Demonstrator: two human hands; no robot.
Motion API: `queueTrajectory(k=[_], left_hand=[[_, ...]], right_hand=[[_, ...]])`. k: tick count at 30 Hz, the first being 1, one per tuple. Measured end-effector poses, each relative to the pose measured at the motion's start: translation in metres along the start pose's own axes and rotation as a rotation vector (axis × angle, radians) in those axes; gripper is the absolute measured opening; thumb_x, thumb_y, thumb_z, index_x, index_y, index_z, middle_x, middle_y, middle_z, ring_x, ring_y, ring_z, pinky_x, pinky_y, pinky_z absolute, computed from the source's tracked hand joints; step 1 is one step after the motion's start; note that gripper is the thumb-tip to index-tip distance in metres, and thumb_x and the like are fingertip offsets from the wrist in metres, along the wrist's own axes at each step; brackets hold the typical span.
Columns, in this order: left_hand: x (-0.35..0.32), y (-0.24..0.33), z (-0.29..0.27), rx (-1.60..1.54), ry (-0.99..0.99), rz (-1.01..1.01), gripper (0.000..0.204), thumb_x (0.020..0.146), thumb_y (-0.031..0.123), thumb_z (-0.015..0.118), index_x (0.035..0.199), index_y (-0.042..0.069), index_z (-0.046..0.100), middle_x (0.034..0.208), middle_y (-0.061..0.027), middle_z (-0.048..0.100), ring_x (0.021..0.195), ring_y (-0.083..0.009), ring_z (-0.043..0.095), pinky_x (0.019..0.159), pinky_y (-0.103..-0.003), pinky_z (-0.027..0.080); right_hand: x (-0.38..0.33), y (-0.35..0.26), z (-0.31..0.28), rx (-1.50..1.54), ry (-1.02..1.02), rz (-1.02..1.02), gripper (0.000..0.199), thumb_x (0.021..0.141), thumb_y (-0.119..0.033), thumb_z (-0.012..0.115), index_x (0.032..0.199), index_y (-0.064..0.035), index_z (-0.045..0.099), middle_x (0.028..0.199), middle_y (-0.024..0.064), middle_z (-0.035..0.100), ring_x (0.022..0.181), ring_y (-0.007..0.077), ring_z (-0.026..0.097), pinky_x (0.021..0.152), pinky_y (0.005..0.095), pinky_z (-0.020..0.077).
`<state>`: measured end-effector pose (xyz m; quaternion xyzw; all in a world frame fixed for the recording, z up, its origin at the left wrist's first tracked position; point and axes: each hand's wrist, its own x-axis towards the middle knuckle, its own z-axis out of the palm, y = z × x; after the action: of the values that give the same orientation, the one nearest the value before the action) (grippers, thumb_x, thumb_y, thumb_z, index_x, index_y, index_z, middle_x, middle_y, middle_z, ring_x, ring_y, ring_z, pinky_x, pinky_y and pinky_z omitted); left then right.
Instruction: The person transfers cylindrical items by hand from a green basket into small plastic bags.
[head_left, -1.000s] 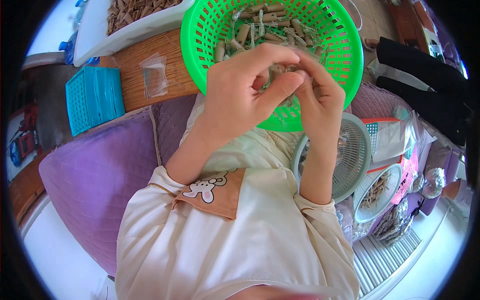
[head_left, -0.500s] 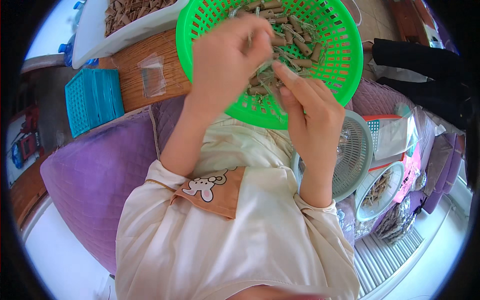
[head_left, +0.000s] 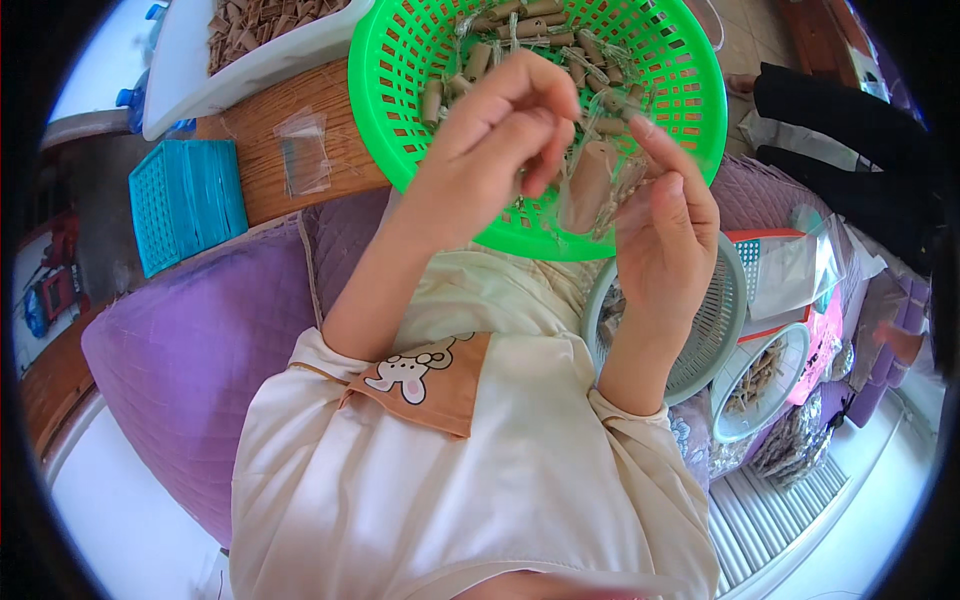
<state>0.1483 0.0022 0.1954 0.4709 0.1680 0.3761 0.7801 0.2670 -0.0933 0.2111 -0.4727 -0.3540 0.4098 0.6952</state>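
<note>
A brown roll in clear film [head_left: 590, 185], its wrapper ends twisted, hangs blurred between my hands, over the near rim of a green plastic basket [head_left: 535, 242]. On its left is my left hand [head_left: 500, 145], fingers loosely curled but apart, with nothing visible in them. My right hand [head_left: 672, 225] is on the other side, index finger stretched out and thumb apart. The film end lies close to the right fingers; whether they touch it I cannot tell. Inside the basket are several similar wrapped brown rolls [head_left: 545, 25], partly hidden by my left hand.
A white tray [head_left: 270, 65] of brown pieces stands at the far left on a wooden table [head_left: 255, 165], near clear film sheets [head_left: 305, 155] and a turquoise basket [head_left: 185, 205]. On my right are a grey basket [head_left: 735, 290] and a pale basket [head_left: 720, 420]. Another person's dark-clothed limbs [head_left: 830, 110] show at right.
My hands have moved apart, the right one rightward and nearer to me. The wrapped roll now shows between them. At the right edge another person's hand has come into view.
</note>
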Motion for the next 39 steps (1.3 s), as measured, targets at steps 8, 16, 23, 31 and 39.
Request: queueTrajectory(k=[8,16,23,31,39], left_hand=[[0.0,-0.002,0.011,0.021,-0.015,0.026,0.022,0.085,0.028,0.048,0.086,0.005,0.046,0.063,0.003,0.045,0.049,-0.0013,0.035,0.044,-0.016,0.029],[-0.001,0.001,0.013,0.229,0.066,0.076,0.011,0.079,0.012,0.059,0.077,0.006,0.05,0.06,0.0057,0.046,0.051,0.002,0.036,0.043,-0.014,0.027],[-0.007,-0.003,0.012,0.74,0.081,0.623,0.01,0.077,0.007,0.06,0.081,0.003,0.052,0.071,-0.0016,0.055,0.059,-0.0068,0.045,0.05,-0.019,0.035],[0.002,-0.009,-0.005,0.839,-0.004,0.792,0.006,0.077,0.007,0.058,0.081,0.005,0.053,0.067,-0.0021,0.053,0.055,-0.0101,0.047,0.05,-0.023,0.04],[0.011,0.048,-0.055,0.336,0.13,0.046,0.021,0.087,0.024,0.046,0.085,0.003,0.047,0.061,0.0037,0.037,0.049,-0.0025,0.032,0.045,-0.017,0.028]], right_hand=[[0.0,0.0,-0.004,0.261,-0.065,0.051,0.033,0.086,-0.018,0.048,0.108,0.0061,0.051,0.091,0.0035,0.054,0.066,0.0037,0.047,0.058,0.0171,0.0371],[-0.002,-0.002,0.003,0.393,0.017,0.117,0.032,0.085,-0.015,0.046,0.11,0.0052,0.049,0.101,0.0082,0.055,0.083,0.0111,0.054,0.07,0.024,0.0446],[0.004,0.017,-0.004,1.002,-0.017,0.154,0.018,0.086,-0.018,0.041,0.089,-0.0037,0.052,0.096,0.0141,0.053,0.087,0.0267,0.054,0.07,0.0364,0.0481],[0.006,0.012,-0.002,1.023,-0.111,0.257,0.022,0.082,-0.021,0.05,0.068,-0.0058,0.042,0.069,0.0031,0.04,0.059,0.0126,0.038,0.044,0.0216,0.0368],[0.001,0.009,-0.039,1.195,-0.168,0.276,0.017,0.078,-0.009,0.056,0.067,-0.0064,0.043,0.072,0.0038,0.039,0.062,0.0105,0.033,0.037,0.0157,0.0331]])
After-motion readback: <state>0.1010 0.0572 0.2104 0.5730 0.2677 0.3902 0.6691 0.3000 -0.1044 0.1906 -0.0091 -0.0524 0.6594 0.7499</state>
